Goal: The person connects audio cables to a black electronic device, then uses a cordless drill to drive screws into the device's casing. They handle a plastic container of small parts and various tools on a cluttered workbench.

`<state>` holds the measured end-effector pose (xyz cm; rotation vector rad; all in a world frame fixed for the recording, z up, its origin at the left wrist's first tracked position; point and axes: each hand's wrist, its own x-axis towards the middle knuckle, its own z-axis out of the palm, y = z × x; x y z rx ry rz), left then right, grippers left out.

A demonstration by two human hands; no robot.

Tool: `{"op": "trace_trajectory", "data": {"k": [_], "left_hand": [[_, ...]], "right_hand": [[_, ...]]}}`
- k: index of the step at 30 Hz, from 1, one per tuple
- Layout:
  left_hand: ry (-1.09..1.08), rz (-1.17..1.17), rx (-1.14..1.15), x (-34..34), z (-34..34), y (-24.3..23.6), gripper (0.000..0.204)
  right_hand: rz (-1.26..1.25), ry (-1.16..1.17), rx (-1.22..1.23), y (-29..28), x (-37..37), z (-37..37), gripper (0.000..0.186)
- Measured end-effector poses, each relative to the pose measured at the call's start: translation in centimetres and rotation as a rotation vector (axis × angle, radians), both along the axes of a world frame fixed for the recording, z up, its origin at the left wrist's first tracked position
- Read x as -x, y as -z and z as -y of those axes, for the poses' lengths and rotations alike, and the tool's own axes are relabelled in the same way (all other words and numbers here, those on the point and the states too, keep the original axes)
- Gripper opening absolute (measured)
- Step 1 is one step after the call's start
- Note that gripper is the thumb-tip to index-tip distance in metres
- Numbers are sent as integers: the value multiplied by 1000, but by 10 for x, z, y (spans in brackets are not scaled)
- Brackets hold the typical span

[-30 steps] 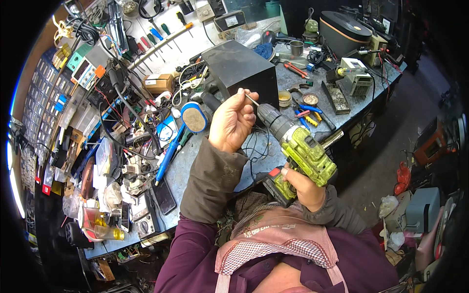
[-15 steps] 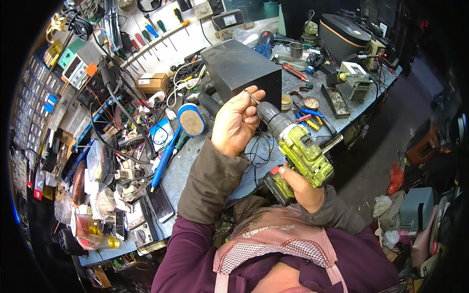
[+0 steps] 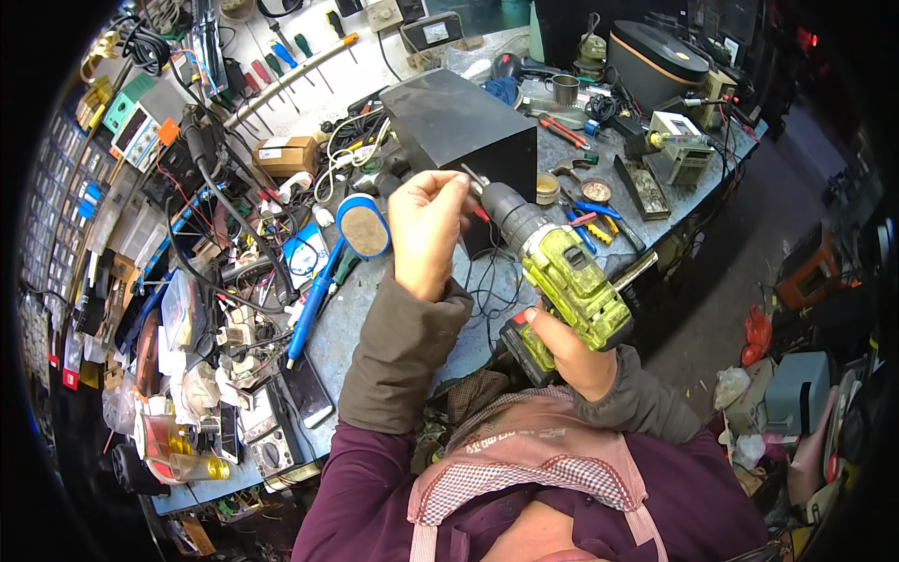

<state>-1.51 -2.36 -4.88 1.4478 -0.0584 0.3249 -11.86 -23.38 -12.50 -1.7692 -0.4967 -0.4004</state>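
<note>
My right hand is wrapped round the handle of a worn yellow-green cordless drill, its black chuck pointing up and to the left. A thin metal bit sticks out of the chuck. Beside that bit my left hand is closed, thumb and fingers pinched together. Whatever lies between those fingers is too small and too hidden to name. Just beyond both hands stands a black box on the blue workbench; my left hand and the chuck cover part of its front.
A round-headed blue tool lies left of my left hand, by cluttered cables and parts. A multimeter sits at the bench's near left. Pliers and a round tin lie right of the box. The bench's right edge drops to the floor.
My left hand has turned so its back shows, and its fingers have drawn in beside the bit. The drill has shifted slightly left, and more of the bit shows.
</note>
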Motion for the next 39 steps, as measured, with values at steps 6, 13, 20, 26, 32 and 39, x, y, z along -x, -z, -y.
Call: {"op": "trace_trajectory", "data": {"k": [6, 13, 20, 26, 32, 39], "left_hand": [[-275, 570, -642, -30, -38, 2, 33], [-168, 348, -203, -13, -59, -20, 35], [-383, -132, -534, 64, -125, 25, 18], [-388, -282, -990, 83, -152, 137, 33], [-451, -204, -1131, 89, -134, 143, 17], [-240, -127, -11, 71, -60, 77, 36]], "right_hand": [[123, 12, 140, -8, -1, 3, 23], [21, -67, 25, 5, 11, 16, 23], [-109, -192, 37, 45, 45, 55, 29], [-249, -319, -36, 48, 44, 51, 33], [-238, -370, 80, 56, 39, 54, 43], [-289, -313, -33, 37, 42, 54, 35]]}}
